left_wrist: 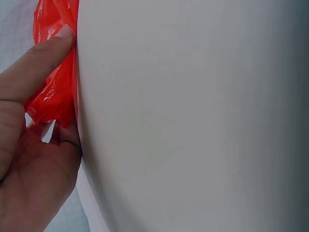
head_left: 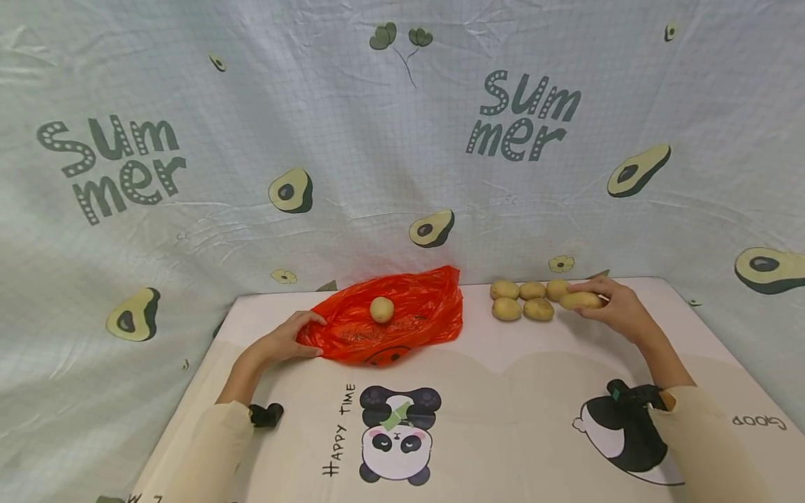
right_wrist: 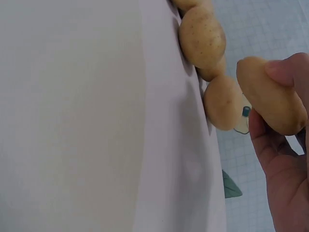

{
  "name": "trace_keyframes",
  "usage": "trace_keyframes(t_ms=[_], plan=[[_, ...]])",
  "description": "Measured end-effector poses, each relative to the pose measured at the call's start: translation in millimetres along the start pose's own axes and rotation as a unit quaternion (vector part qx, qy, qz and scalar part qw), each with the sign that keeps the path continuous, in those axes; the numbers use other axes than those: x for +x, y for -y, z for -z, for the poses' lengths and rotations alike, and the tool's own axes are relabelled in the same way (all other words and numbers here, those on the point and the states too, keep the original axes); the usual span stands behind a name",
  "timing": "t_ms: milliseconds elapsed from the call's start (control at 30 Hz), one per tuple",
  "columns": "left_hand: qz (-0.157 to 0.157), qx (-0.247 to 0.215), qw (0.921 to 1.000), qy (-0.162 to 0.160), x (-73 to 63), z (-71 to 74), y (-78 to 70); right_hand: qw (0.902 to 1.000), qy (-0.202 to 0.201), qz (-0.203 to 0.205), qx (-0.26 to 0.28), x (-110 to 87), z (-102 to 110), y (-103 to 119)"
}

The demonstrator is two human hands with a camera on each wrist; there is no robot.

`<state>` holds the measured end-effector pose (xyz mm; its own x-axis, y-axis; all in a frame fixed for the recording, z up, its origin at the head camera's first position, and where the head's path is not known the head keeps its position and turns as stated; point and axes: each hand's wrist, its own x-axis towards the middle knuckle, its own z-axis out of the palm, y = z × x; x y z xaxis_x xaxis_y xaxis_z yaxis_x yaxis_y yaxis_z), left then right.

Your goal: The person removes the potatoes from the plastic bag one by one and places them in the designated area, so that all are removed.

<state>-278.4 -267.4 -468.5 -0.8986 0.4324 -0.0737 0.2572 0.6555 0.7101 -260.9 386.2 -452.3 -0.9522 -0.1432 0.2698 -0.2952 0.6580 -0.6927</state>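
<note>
At the back of the table lies a red plastic bag (head_left: 402, 307), crumpled and spread wide, with a round potato (head_left: 381, 309) on it. My left hand (head_left: 295, 339) grips the bag's left end; in the left wrist view the thumb lies along the red plastic (left_wrist: 58, 96) and the other fingers are partly hidden behind it. On the right, my right hand (head_left: 613, 304) pinches a longish potato (right_wrist: 270, 94) between thumb and fingers, held up off the table. Just left of it, several potatoes (head_left: 506, 309) sit in two short rows.
The table (head_left: 503, 419) wears a pale cloth with panda prints (head_left: 396, 447). A hanging cloth (head_left: 352, 140) with avocado prints stands right behind the table's back edge, close to the bag and potatoes. A dark camera (head_left: 267, 415) is strapped at the left wrist.
</note>
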Motion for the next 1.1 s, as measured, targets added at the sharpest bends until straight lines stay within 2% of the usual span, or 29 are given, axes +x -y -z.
trace_keyframes(t_ms=[167, 433, 600, 800, 1000, 1100], plan=[[0.003, 0.0, 1.0, 0.0, -0.5, 0.3, 0.9, 0.9997, 0.026, 0.002, -0.005, 2.6, 2.5, -4.0], [0.013, -0.001, 0.9999, 0.002, -0.3, 0.3, 1.3, 0.9984, 0.042, 0.006, -0.037, 2.4, 5.8, -8.9], [0.015, -0.001, 0.9999, 0.004, 0.3, 0.4, 1.0, 0.9976, 0.06, 0.019, -0.027, 1.5, 5.4, -12.6], [0.023, -0.002, 0.9997, 0.006, 0.0, -0.6, 0.9, 0.9971, 0.071, 0.008, -0.023, 3.4, 2.5, -14.1], [0.025, -0.003, 0.9997, 0.005, 0.4, -0.6, 0.9, 0.9949, 0.084, -0.013, -0.053, 5.2, 2.1, -13.3], [0.022, -0.002, 0.9997, 0.004, 0.6, 0.6, 0.6, 0.9949, 0.084, -0.003, -0.056, 5.2, 2.4, -13.3]])
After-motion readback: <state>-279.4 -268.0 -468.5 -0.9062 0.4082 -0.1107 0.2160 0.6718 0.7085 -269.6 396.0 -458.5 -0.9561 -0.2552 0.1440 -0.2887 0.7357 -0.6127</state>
